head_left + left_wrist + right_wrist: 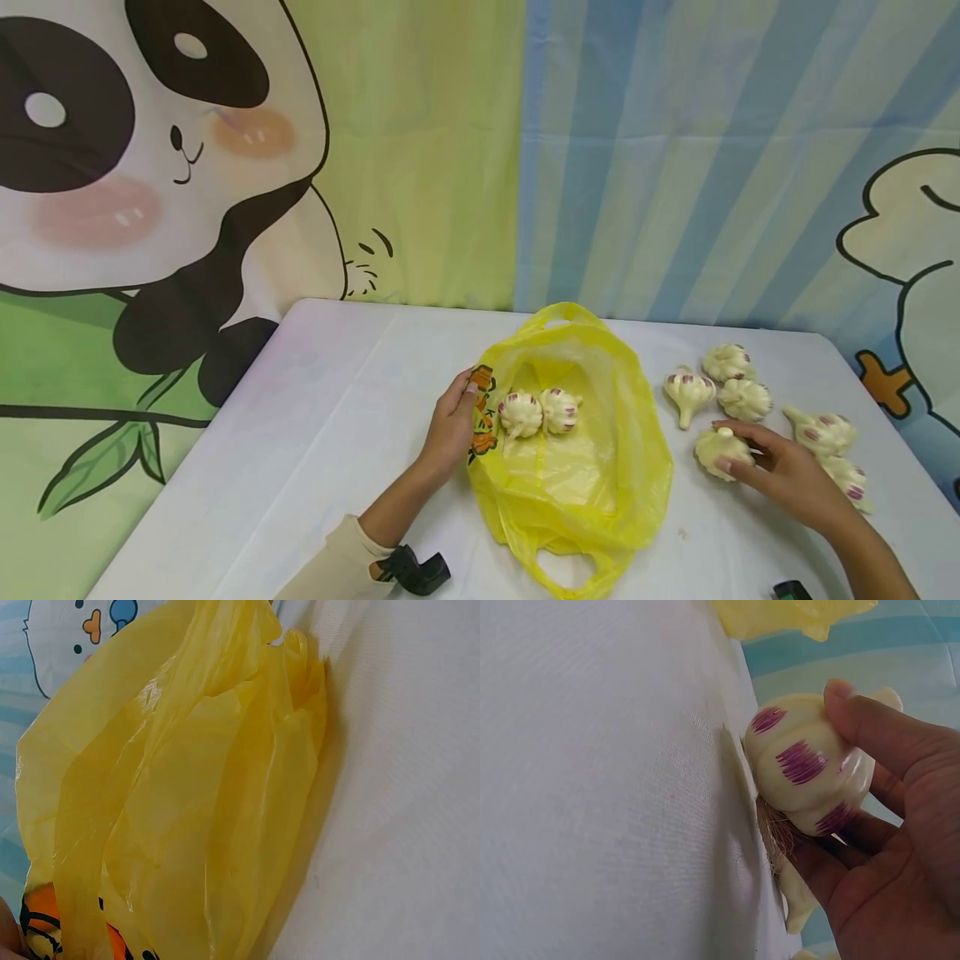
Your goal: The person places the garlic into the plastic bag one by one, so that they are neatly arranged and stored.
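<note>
My left hand grips the left edge of a yellow plastic bag, its thumb over the orange printed part. The bag lies with its mouth spread, and two garlic bulbs sit side by side inside. In the left wrist view the yellow bag fills much of the picture. My right hand holds another garlic bulb between thumb and fingers, right of the bag. The right wrist view shows this garlic bulb, cream with purple patches and brown root hairs, in the right hand.
Several more garlic bulbs lie on the white table beyond and beside my right hand. A pair of them is close to its knuckles. Behind the table hangs a printed cloth with a panda.
</note>
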The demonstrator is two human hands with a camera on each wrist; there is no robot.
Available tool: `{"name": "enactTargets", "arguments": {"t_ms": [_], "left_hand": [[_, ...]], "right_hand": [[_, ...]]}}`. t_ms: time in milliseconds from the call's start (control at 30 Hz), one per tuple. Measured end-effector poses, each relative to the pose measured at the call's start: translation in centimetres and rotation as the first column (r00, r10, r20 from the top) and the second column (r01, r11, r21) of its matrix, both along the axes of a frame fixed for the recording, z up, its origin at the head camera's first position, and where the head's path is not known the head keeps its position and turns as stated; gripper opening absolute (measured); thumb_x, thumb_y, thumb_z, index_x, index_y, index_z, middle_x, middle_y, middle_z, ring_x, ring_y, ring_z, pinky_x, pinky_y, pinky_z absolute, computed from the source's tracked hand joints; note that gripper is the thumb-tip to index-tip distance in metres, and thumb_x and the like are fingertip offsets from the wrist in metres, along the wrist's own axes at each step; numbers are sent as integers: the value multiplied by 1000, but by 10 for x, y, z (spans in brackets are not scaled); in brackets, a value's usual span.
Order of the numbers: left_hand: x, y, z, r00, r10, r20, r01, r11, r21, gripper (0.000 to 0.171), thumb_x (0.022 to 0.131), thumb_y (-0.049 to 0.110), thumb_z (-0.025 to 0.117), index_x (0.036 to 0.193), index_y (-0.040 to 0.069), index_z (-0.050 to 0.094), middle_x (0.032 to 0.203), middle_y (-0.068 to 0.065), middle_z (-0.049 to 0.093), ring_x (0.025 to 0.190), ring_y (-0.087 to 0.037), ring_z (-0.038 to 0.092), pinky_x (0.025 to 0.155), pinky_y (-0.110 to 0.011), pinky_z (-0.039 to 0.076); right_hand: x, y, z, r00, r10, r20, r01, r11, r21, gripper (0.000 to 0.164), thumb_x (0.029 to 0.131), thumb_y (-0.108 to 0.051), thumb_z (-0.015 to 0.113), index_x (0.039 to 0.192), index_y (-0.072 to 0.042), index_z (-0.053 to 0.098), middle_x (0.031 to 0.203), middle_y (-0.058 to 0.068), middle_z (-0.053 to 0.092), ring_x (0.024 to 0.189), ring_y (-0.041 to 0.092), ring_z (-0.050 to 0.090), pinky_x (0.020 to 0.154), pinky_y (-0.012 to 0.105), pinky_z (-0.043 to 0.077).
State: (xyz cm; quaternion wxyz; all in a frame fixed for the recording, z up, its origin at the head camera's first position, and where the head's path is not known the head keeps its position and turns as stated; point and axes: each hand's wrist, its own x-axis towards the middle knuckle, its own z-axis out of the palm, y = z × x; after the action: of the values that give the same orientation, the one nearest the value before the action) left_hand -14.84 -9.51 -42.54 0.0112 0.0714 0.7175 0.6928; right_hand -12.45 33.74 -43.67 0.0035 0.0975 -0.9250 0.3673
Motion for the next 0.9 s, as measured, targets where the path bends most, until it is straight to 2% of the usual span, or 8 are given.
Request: {"name": "enactTargets", "arguments": {"t_ms": [133, 300, 400, 567, 700, 900], "left_hand": [[1, 0, 0, 1000, -1, -2, 1, 1000, 4, 43, 108, 28, 31, 147, 11, 39, 134, -19, 50, 118, -37, 50, 98, -49, 41], [0, 0, 0, 1000, 9, 3, -9, 1000, -6, 42, 108, 28, 32, 146, 11, 40, 132, -20, 51, 116, -38, 51, 96, -48, 42], [0, 0, -1, 1000, 11, -3, -11, 1000, -11, 43, 108, 28, 32, 146, 10, 39, 132, -19, 51, 117, -37, 51, 97, -47, 42], [-1, 0, -1, 1000, 13, -10, -13, 1000, -14, 43, 108, 28, 31, 146, 10, 40, 132, -19, 52, 116, -36, 52, 96, -47, 42], [-1, 1, -1, 1000, 13, -11, -13, 1000, -8, 43, 109, 25, 31, 147, 8, 38, 135, -19, 50, 119, -35, 50, 98, -46, 41], [0, 1, 0, 1000, 12, -9, -13, 1000, -8, 43, 109, 23, 30, 148, 7, 37, 134, -19, 51, 117, -36, 51, 96, -47, 42]], "right_hand": [[1, 0, 2, 1000, 3, -8, -3, 1000, -8, 48, 91, -25, 72, 131, -2, 58, 130, 21, 53, 99, -21, 40, 67, 24, 53], [2, 0, 3, 1000, 6, -26, -7, 1000, -9, 47, 90, -25, 73, 129, -3, 59, 126, 8, 54, 101, -21, 39, 70, 19, 52], [3, -1, 5, 999, 9, -32, -9, 1000, -17, 47, 90, -24, 73, 129, -2, 59, 125, -6, 53, 102, -21, 40, 71, 18, 51], [4, -2, 9, 999, 24, -40, -26, 998, -51, 46, 91, -21, 71, 130, -1, 58, 119, -30, 45, 99, -16, 47, 67, 24, 54], [5, -4, 12, 999, 29, -45, -31, 997, -65, 46, 91, -20, 71, 131, -1, 57, 117, -34, 44, 98, -15, 49, 66, 25, 54], [7, -6, 15, 998, 41, -45, -45, 995, -88, 46, 92, -18, 70, 132, -1, 57, 119, -31, 47, 102, -16, 48, 68, 24, 55]]}}
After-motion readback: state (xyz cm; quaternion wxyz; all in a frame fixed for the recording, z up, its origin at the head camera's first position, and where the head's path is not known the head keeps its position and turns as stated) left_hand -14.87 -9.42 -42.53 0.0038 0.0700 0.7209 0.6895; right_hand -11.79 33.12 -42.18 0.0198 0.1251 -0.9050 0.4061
